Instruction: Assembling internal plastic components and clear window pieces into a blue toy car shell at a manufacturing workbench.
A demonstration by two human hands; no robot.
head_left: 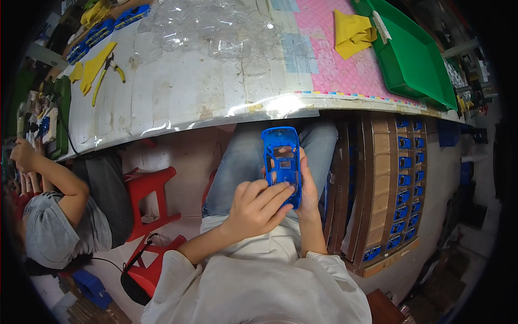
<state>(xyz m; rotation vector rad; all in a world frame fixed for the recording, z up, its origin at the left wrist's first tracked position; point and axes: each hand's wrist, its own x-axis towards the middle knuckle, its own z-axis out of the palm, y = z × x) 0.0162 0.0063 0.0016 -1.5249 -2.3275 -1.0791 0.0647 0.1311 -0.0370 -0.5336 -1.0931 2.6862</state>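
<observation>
A blue plastic toy car body shell (281,141) is held above my lap, with open window gaps showing through it. My right hand (308,186) grips the shell along its right side, the thumb lying up that edge. My left hand (258,205) reaches across the near end of the shell. Its fingers press together, and the fingertips rest on the blue plastic. Whether something small lies under those fingertips is hidden.
Ahead is the white table (178,97), bearing clear plastic pieces (216,32), yellow-handled pliers (109,75), yellow cloths (353,33) and a green tray (413,59). Cardboard trays of blue parts (377,189) stand at right. Red stools (154,200) and another person (65,221) are at left.
</observation>
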